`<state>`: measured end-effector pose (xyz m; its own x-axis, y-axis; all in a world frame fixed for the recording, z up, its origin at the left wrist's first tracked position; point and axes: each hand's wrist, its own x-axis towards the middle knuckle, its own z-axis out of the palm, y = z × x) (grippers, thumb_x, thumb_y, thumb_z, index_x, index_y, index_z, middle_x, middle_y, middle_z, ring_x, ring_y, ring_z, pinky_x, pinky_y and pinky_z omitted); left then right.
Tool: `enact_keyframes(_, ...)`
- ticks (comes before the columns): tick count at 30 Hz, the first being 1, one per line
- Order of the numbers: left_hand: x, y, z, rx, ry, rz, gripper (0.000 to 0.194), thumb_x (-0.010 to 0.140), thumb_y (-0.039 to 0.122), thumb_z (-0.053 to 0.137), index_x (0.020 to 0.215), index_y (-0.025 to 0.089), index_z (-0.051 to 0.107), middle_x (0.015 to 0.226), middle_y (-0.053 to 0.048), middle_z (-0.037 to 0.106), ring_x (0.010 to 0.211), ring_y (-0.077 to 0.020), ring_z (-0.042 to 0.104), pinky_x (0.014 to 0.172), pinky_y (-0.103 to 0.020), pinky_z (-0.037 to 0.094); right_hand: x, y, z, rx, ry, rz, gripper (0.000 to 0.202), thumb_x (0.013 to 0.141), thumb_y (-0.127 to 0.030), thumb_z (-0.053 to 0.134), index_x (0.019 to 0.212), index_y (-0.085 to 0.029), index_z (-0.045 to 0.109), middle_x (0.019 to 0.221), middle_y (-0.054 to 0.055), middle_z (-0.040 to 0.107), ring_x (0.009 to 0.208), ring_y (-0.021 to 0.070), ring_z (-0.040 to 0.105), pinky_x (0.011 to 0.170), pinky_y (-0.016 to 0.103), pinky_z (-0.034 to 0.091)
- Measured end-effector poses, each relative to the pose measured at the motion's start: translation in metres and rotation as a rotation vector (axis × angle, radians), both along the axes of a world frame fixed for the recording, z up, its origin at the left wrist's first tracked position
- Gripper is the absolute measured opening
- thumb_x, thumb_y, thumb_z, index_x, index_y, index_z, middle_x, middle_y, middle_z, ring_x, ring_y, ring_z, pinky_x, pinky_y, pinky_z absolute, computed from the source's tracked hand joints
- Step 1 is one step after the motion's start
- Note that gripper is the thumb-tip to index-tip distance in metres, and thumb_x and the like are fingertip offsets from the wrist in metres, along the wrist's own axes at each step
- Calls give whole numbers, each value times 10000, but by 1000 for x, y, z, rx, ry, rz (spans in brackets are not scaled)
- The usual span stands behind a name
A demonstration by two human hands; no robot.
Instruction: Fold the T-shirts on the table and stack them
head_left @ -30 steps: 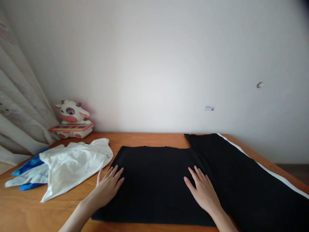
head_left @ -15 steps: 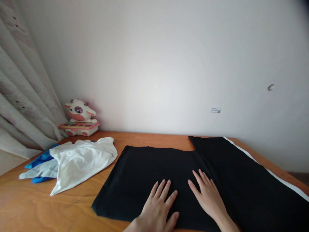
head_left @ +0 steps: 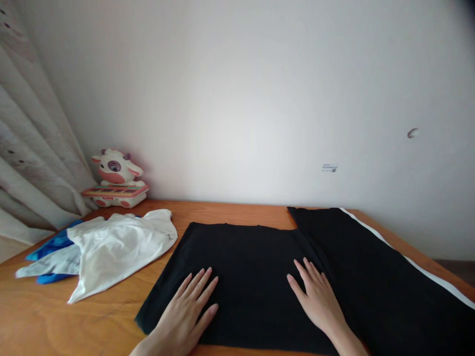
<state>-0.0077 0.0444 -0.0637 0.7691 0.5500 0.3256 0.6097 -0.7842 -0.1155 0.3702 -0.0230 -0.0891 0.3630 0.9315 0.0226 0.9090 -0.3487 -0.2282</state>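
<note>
The left hand [head_left: 185,314] lies palm down, fingers extended and a little spread, thumb angled out toward the other hand; it grips nothing. Under it is the near left part of a black panel of cloth [head_left: 248,277]. The right hand [head_left: 319,299] is likewise flat and opened out, holding nothing, and rests on the same panel near its right side. The panel fills the space between the hands and runs on beyond their fingertips to a fairly straight far edge.

What has just changed is the left hand's place: half a second ago it was over the middle of the panel, close beside the right hand, and now it is back toward the left side, with a wide stretch of cloth between the two. The right hand has barely shifted on the fabric. The panel's outline looks much the same, so the sweep seems to be a smoothing pass rather than a new fold. The surface between the hands now looks flat, though fine creases in such dark cloth cannot be made out.

Just right of the right hand, a longer black section [head_left: 389,291] with a white stripe [head_left: 438,281] along its outer side stretches away; whether it is one piece with the panel cannot be told. Beyond the left hand and to its left, a rumpled white cloth [head_left: 122,249] lies partly over a blue cloth [head_left: 55,243] on the wooden table [head_left: 33,316], and farther off sits a cow toy [head_left: 117,170].
</note>
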Motion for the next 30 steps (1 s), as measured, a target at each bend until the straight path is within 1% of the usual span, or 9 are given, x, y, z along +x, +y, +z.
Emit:
enact_keyframes(3, -16, 3, -4, 100, -26, 30, 703, 1020, 487, 470, 1614, 278, 156, 1592, -55, 409, 1426, -244, 461, 1157, -383, 415, -14, 6, 3, 4, -58, -68, 661, 995, -515, 336, 1527, -136, 438, 1621, 167, 329, 1506, 341, 280, 1211, 584, 240)
enact_keyframes(5, -18, 2, -4, 134, -21, 25, 707, 1017, 490, 473, 1614, 269, 166, 1589, -57, 415, 1422, -241, 466, 1158, -375, 409, -38, 12, 9, 44, -86, -96, 594, 992, -405, 347, 1491, -114, 485, 1607, 193, 347, 1503, 370, 277, 1182, 643, 251)
enact_keyframes(6, -17, 1, -3, 145, -18, 21, 706, 1016, 490, 473, 1613, 266, 170, 1587, -59, 419, 1420, -238, 470, 1156, -371, 410, -54, 15, 12, 84, -79, -72, 573, 993, -373, 342, 1479, -114, 499, 1608, 193, 344, 1507, 373, 266, 1174, 662, 248)
enact_keyframes(9, -14, 0, -3, 166, -6, 16, 706, 1015, 493, 471, 1612, 258, 177, 1578, -68, 432, 1415, -238, 476, 1144, -371, 420, -115, 21, 23, 228, 47, 193, 564, 1019, -427, 342, 1479, -144, 504, 1624, 165, 311, 1511, 351, 261, 1201, 625, 236)
enact_keyframes(12, -15, 2, -4, 197, 13, 3, 708, 1012, 496, 468, 1612, 265, 172, 1568, -73, 447, 1407, -243, 486, 1120, -375, 443, -173, 22, 27, 286, 192, 501, 572, 1033, -484, 355, 1521, -200, 452, 1643, 119, 254, 1505, 334, 277, 1208, 580, 281)
enact_keyframes(15, -18, 4, -4, 209, 15, -26, 702, 1014, 483, 467, 1612, 279, 162, 1576, -66, 436, 1401, -236, 494, 1116, -367, 446, -200, 21, 20, 317, 254, 601, 572, 1030, -502, 390, 1534, -234, 433, 1634, 87, 267, 1494, 309, 307, 1219, 513, 307)
enact_keyframes(18, -19, 4, -2, 196, 4, -19, 702, 1009, 500, 475, 1609, 274, 191, 1585, -70, 423, 1401, -240, 494, 1111, -364, 454, -189, 16, 10, 302, 249, 574, 594, 1028, -520, 401, 1537, -216, 425, 1616, 81, 294, 1494, 289, 310, 1236, 480, 287)
enact_keyframes(23, -18, 3, -1, 143, -12, 1, 684, 1007, 523, 473, 1602, 298, 221, 1583, -53, 426, 1398, -244, 498, 1102, -378, 471, -127, -2, 5, 216, 153, 548, 627, 1028, -542, 382, 1570, -230, 335, 1629, 63, 241, 1501, 295, 291, 1236, 528, 273)
enact_keyframes(30, -22, 1, -3, 169, -5, 21, 727, 987, 547, 503, 1604, 295, 214, 1577, -62, 425, 1376, -247, 524, 1076, -372, 504, -38, -35, -4, 127, 3, 224, 758, 972, -680, 363, 1562, -205, 363, 1623, 80, 277, 1493, 322, 300, 1231, 570, 265)
